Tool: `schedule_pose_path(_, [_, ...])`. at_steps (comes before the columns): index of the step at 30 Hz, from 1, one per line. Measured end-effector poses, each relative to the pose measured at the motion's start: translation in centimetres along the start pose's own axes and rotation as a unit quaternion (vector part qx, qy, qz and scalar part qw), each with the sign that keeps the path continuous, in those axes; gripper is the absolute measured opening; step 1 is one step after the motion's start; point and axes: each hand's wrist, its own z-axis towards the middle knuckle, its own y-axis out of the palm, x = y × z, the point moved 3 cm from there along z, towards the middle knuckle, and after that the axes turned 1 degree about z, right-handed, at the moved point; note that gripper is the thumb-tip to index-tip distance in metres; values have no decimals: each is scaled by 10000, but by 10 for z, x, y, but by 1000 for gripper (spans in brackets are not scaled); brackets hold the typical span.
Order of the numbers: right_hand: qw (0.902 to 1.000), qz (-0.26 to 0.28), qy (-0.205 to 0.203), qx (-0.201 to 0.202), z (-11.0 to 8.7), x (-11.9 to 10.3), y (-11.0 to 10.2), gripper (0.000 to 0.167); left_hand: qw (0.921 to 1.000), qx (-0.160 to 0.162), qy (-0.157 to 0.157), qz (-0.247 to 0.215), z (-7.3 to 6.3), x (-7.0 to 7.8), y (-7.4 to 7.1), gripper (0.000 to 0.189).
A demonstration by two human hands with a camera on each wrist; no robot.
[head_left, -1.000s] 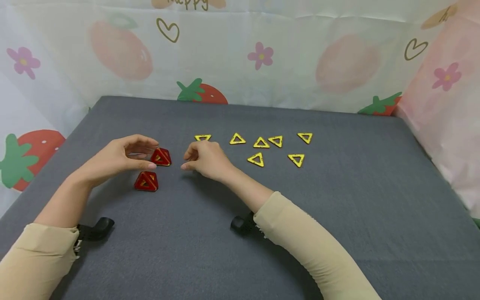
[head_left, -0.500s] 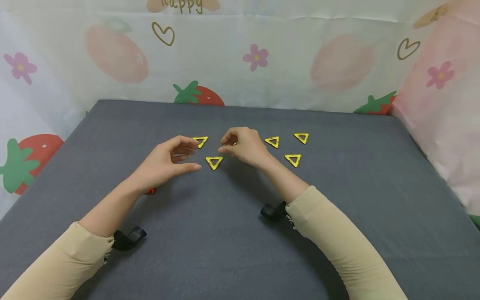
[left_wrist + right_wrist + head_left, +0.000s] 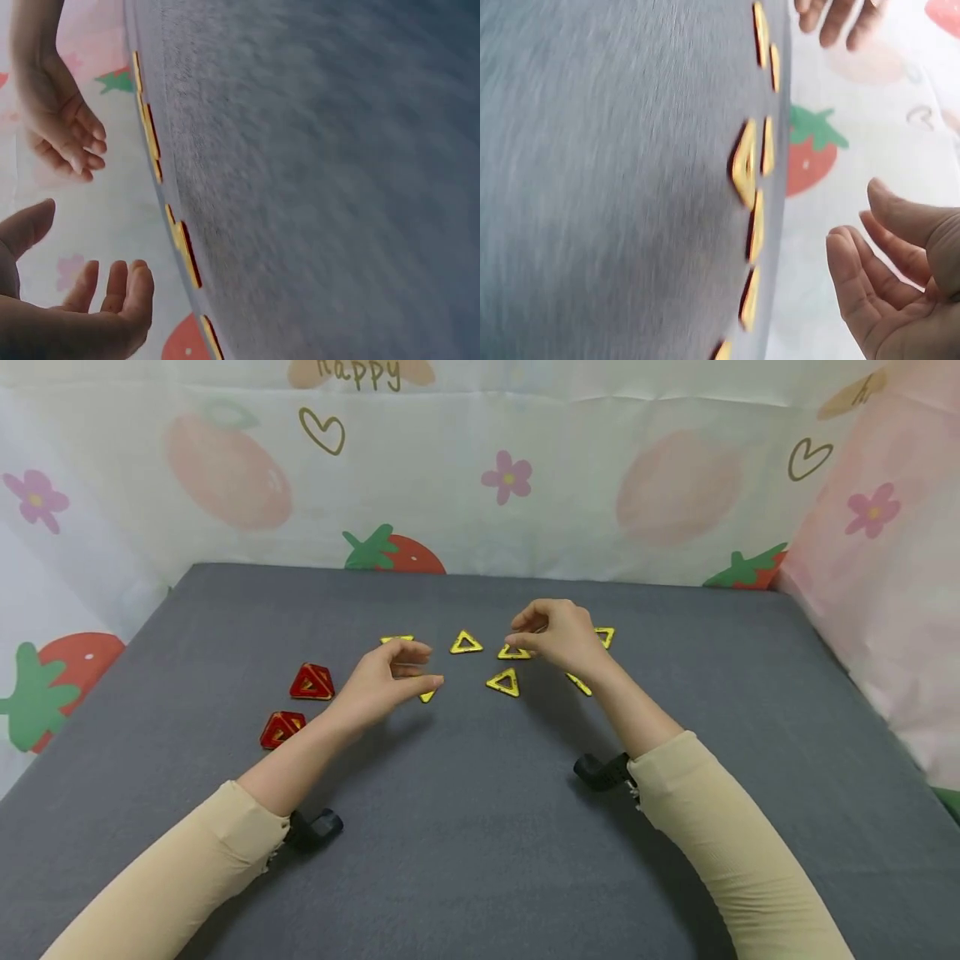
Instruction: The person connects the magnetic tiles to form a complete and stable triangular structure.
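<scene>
Flat on the dark grey cloth: the central yellow triangle, hollow in the middle and seen whole. Just behind the central yellow triangle, the rear yellow triangle, top partly hidden behind the right thumb. Behind and to the left of the central yellow triangle, another whole one, the upright yellow triangle. Farther left, two more pieces partly covered from view by the left hand: the far-left yellow triangle and the near-left yellow triangle. To the right of the central yellow triangle, partly behind the right hand and its forearm: the near-right yellow triangle and the back-right yellow triangle.

Left of the central yellow triangle, raised off the cloth, the left hand: thumb spread from gently bent fingers, bare gap between. Behind and right of the central yellow triangle, also raised, the right hand: fingers bent, thumb clear of the fingertips in the right wrist view.

Well to the left of the central yellow triangle, just apart from each other, the upper red pyramid and the lower red pyramid, the latter beside the left forearm.

Far beyond the central yellow triangle, a pale backdrop printed with strawberries, flowers and hearts.
</scene>
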Motion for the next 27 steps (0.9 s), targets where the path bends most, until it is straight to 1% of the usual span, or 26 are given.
schedule_pose_path(3, [10000,-73,55,-21,-1,10,-10,29,10000,33,-26,0,5,0,2,56])
schedule_pose_path(8, [9994,-287,159,-95,-5,30,-25,31,9995,259,-33,163,11,-3,3,53])
schedule_pose_path(12, [9985,-456,182,-227,-7,44,-34,33,9985,409,-167,309,15,-9,1,51])
schedule_pose_path(15, [9971,-590,238,-407,-9,55,-39,36,9977,387,-353,438,17,-13,0,52])
schedule_pose_path(17, [9959,-643,316,-555,-11,62,-42,39,9969,319,-455,552,18,-15,-1,53])
schedule_pose_path(20, [9939,-657,434,-777,-13,72,-48,42,9962,236,-544,639,19,-18,-1,54])
schedule_pose_path(23, [9915,-623,552,-995,-15,80,-53,46,9960,156,-502,725,21,-20,1,56])
schedule_pose_path(27, [9870,-579,568,-1385,-18,88,-57,55,9953,91,-381,882,23,-21,5,57])
